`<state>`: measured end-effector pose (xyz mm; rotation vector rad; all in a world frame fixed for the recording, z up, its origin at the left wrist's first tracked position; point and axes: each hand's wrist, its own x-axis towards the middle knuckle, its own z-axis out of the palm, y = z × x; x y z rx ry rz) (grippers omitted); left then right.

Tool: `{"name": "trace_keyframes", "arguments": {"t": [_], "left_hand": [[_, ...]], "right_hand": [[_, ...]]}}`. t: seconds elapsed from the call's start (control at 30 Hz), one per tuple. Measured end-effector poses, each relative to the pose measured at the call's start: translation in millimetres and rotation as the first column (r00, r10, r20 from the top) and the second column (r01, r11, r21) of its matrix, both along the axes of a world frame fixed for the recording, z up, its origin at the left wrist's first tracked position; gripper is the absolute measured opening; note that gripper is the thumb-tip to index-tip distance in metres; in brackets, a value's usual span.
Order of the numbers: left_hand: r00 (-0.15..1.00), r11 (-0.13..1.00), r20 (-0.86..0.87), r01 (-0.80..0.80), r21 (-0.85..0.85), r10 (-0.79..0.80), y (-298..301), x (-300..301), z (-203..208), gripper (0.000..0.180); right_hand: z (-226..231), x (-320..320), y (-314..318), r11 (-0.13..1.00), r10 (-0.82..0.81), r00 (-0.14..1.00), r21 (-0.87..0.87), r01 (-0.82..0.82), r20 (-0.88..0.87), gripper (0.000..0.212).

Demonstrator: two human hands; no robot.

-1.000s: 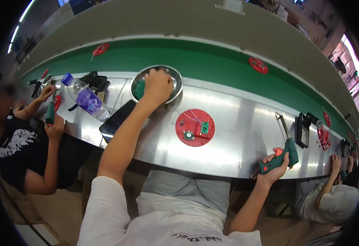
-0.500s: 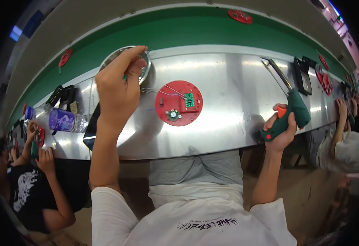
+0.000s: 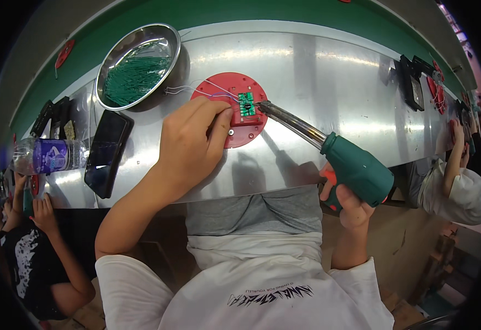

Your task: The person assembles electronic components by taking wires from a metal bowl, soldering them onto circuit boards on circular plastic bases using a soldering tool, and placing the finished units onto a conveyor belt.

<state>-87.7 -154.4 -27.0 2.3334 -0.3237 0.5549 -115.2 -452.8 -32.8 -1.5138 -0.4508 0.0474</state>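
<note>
My left hand (image 3: 193,140) rests over the lower left part of a round red plastic disc (image 3: 247,133). Its thumb and forefinger are pinched beside the small green circuit board (image 3: 246,104) on the disc; anything between the fingertips is too small to make out. White and blue wires run from the board to the left. In my right hand (image 3: 350,201) is a dark green soldering gun (image 3: 359,169) with an orange trigger. Its metal tip points left, at the board's right edge; actual contact cannot be told.
A steel bowl (image 3: 179,80) of thin green wires (image 3: 136,77) stands left of the disc. Nearer lie a black phone (image 3: 106,157) and a purple-labelled bottle (image 3: 50,155). Black casings (image 3: 410,85) lie far right on the metal bench (image 3: 328,71). Co-workers' hands are at both sides.
My left hand has come from over the bowl down to the disc. My right hand has swung the soldering gun left, bringing its tip to the board. The view has shifted.
</note>
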Motion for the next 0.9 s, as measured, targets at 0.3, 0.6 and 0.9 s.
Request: {"name": "trace_keyframes", "arguments": {"t": [0.3, 0.6, 0.9], "left_hand": [[0.989, 0.998, 0.149, -0.009, 0.054, 0.001, -2.0, 5.7, -13.7, 0.005], [0.991, 0.995, 0.129, -0.036, 0.089, 0.024, -3.0, 4.4, -16.6, 0.005], [0.987, 0.994, 0.161, -0.037, 0.099, 0.021, -3.1, 4.5, -17.1, 0.005]], "right_hand": [[-15.1, 6.5, -3.9, 0.923, 0.036, 0.985, -0.383, 0.031, 0.168, 0.045], [8.7, 8.9, 17.5, 0.999, -0.036, 0.993, 0.001, 0.036, -0.113, 0.024], [2.1, 14.1, 3.8, 1.0, -0.024, 0.998, 0.005, 0.024, 0.056, 0.047]]}}
